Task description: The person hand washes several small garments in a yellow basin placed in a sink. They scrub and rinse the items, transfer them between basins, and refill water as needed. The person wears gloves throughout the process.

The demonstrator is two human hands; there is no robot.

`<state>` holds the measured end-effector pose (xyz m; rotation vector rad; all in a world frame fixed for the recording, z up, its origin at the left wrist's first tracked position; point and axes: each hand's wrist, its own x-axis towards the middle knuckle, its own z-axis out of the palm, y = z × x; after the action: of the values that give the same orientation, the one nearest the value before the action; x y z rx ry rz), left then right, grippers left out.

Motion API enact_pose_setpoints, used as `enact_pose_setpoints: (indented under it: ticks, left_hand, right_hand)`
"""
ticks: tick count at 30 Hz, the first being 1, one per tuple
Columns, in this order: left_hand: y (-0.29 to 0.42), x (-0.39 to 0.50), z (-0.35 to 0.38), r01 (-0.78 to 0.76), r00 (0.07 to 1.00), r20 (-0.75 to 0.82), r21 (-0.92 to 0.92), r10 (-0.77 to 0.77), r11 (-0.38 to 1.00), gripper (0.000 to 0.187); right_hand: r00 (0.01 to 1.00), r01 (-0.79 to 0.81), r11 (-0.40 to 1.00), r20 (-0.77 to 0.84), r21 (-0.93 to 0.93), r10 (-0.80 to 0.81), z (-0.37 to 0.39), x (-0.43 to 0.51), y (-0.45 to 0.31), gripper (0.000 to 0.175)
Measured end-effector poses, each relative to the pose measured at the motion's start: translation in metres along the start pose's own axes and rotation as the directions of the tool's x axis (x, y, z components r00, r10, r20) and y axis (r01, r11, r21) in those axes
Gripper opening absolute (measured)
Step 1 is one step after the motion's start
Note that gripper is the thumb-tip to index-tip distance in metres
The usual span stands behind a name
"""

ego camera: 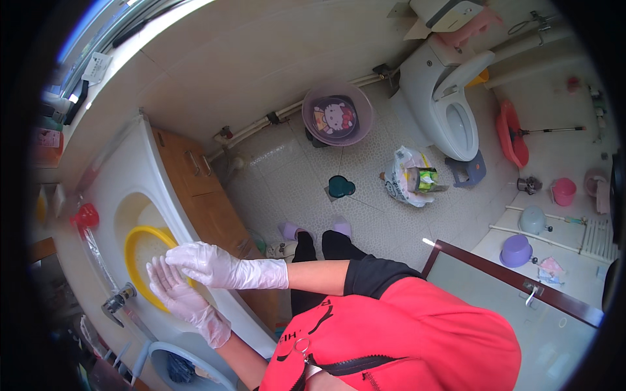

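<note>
Both my hands wear thin whitish gloves over a yellow basin (pixel 131 254) set in the white washbasin (pixel 122 207). My left hand (pixel 178 288) is turned palm up, its fingers slightly spread with nothing in them. Above and partly over its fingertips, my right hand (pixel 210 264) shows its back, fingers curved. Its palm side is hidden, and whether the two hands touch is unclear. Cloudy liquid with bubbles (pixel 151 247) appears inside the basin. A chrome faucet (pixel 120 300) stands beside it.
Under the washbasin is a wooden cabinet (pixel 215 203). A blue-grey tub (pixel 161 349) holding a dark bag is close to my left forearm. On the floor are a pink tub (pixel 364 115), a green drain cover (pixel 341 186) and a plastic bag (pixel 403 166). A toilet (pixel 437 112) stands beyond.
</note>
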<state>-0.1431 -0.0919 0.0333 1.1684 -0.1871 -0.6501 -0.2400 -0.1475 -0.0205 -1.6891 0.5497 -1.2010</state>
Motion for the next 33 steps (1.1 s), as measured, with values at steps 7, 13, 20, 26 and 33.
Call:
enact_pose_setpoints:
  ticks: [7, 13, 20, 26, 33]
  left_hand:
    - [-0.017, -0.075, 0.038, 0.185, 0.982, 0.014, -0.292, -0.19, 0.938, 0.051]
    - [-0.027, -0.166, 0.019, 0.101, 0.995, 0.025, -0.386, -0.099, 0.917, 0.049]
    - [-0.004, -0.247, -0.036, 0.024, 0.988, -0.125, -0.421, -0.085, 0.907, 0.048]
    - [-0.039, -0.262, -0.069, 0.116, 0.992, 0.086, -0.367, -0.091, 0.923, 0.048]
    - [-0.277, -0.254, -0.188, 0.375, 0.927, -0.041, 0.13, -0.373, 0.918, 0.043]
  right_hand:
    - [0.991, 0.009, 0.989, -0.134, -0.146, -0.028, -0.107, -0.063, -0.015, 0.029]
    - [0.958, -0.271, 0.962, -0.11, -0.03, 0.266, -0.233, -0.14, -0.015, 0.028]
    - [0.85, -0.517, 0.851, -0.064, 0.094, 0.523, -0.321, -0.192, -0.015, 0.029]
    - [0.77, -0.628, 0.776, 0.092, -0.062, 0.631, -0.302, -0.256, 0.026, 0.029]
    - [0.575, -0.798, 0.597, 0.197, -0.08, 0.794, -0.208, -0.407, 0.151, 0.028]
